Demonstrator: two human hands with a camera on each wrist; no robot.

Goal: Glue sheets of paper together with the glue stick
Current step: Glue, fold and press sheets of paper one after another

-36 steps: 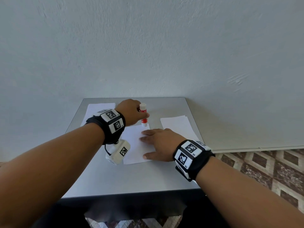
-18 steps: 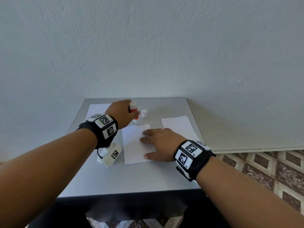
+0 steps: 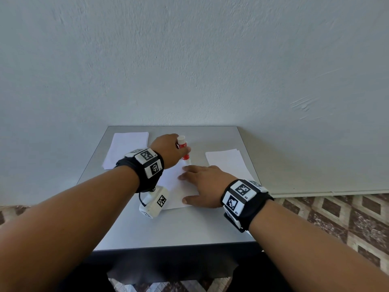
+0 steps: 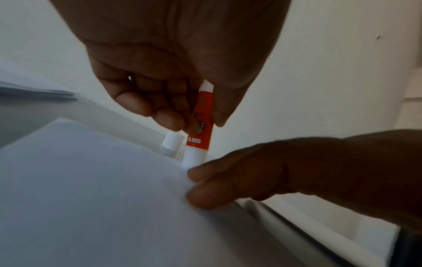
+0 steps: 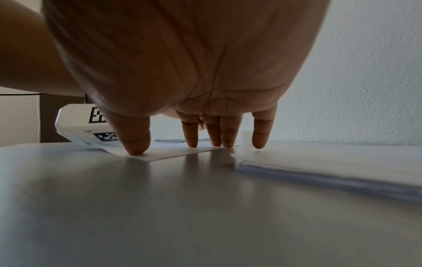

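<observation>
L hand [image 3: 167, 149] pinching glue stick [image 3: 183, 149] upright (tip on sheet [image 3: 174, 186]), just beside R hand [image 3: 207, 185] fingers, spread flat on sheet

Red-and-white glue stick [image 3: 184, 150]; white paper [image 3: 174, 186]; grey table [image 3: 168, 228].

Head cam high, facing down, wrist cams close, low, all share sheet [image 3: 175, 186].

Wall: a plain, pale wall [image 3: 189, 60] with a rough, bumpy skin and a few scratch marks on the right.
Table: a small grey table [image 3: 168, 228] pushed up against the wall.
Floor: brown and cream tiles [image 3: 336, 218] with diamond shapes.
Light: soft daylight.
</observation>
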